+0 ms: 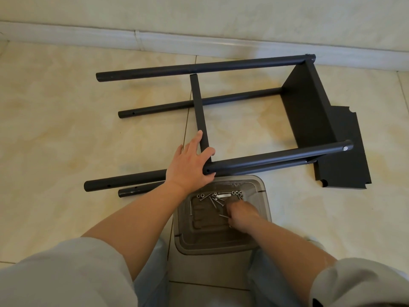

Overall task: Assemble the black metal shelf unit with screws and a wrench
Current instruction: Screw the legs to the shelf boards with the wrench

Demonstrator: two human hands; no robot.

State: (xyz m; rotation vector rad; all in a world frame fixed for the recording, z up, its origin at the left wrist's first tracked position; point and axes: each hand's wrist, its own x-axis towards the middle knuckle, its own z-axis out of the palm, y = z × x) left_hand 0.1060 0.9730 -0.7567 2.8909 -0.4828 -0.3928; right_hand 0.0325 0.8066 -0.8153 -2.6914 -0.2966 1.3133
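Note:
The black metal shelf unit lies on its side on the tiled floor, its long tubes (199, 67) joined to a shelf panel (309, 107) at the right. A second thin panel (200, 111) stands on edge across the tubes. My left hand (190, 162) rests with spread fingers against that panel and the near tube's end (265, 158). My right hand (241, 216) is down in a clear plastic tray (221, 249), fingers curled and pinching a screw (223, 216). Several more screws (212, 199), nuts and a small flat wrench (223, 195) lie at the tray's far side.
A loose black panel (345, 156) lies flat on the floor at the right, partly under the frame. A short tube (137, 190) lies beside a longer tube (124, 182) at the left. A white skirting board (177, 42) runs along the wall behind. My knees frame the tray.

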